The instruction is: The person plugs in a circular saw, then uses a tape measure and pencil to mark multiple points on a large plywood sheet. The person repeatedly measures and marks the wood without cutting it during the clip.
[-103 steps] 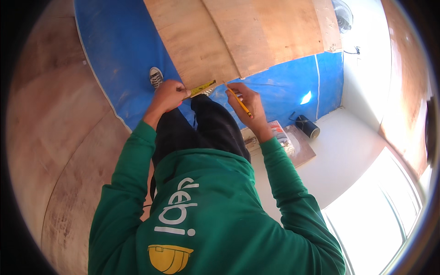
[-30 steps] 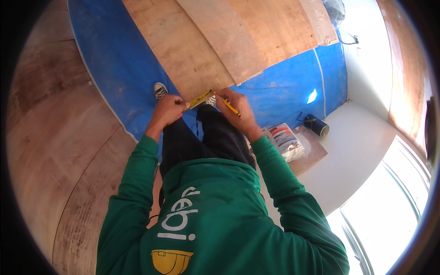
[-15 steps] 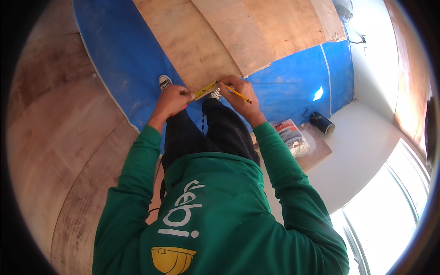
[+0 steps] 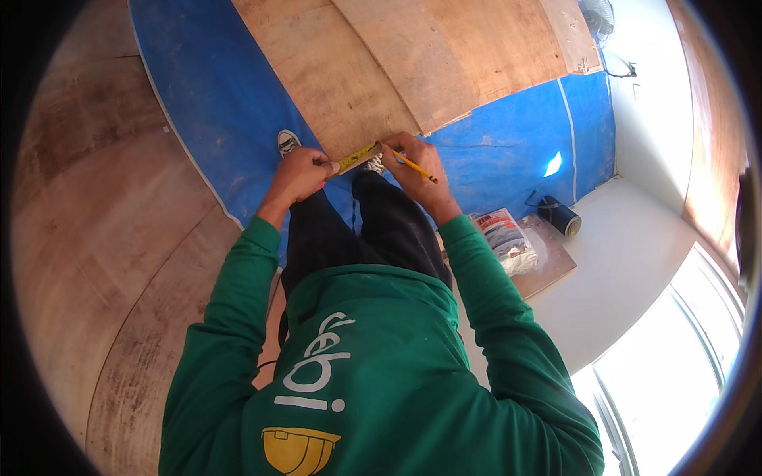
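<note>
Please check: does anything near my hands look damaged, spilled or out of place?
The plywood sheets beyond your right hand look slightly askew: they overlap, and their near edges do not line up. The bright patch on the blue sheet looks like light, not a spill.

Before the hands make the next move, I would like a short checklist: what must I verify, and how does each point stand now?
1. Left hand has a grip on the tape measure: ok.
2. Right hand has a grip on the pencil: ok.
3. Tape measure lies flat against the wooden board: cannot tell from this angle.
4. Pencil tip touches the board: cannot tell, fingers cover it.
5. Left shoe is off the board: ok, on the blue sheet.
</note>
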The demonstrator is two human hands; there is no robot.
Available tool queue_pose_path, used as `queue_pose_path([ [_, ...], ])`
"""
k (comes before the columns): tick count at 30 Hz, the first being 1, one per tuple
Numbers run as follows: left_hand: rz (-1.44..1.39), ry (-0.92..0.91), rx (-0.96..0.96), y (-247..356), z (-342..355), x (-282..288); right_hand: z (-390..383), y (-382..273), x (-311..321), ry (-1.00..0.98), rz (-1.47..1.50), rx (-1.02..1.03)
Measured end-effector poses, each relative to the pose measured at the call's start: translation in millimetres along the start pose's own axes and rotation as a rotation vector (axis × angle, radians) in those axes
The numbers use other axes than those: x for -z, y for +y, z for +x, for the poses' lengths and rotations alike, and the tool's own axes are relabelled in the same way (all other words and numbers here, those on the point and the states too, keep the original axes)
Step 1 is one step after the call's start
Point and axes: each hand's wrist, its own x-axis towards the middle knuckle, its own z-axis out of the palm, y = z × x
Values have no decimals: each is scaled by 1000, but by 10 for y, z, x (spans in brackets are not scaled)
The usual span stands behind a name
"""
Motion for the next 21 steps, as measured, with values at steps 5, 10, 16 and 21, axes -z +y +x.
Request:
queue_pose_path([
  [5,-22,15,-22,48,-28,16,1,-14,-2,13,7,-7],
  [10,-27,-2,5,52,-21,16,-4,-26,20,-12,23,-34],
  [16,-34,-7,-4,11,-3,5,-2,-34,13,-11,-6,-49],
  [21,-31,-10,12,34,-20,8,4,-48,31,-15,9,-51],
])
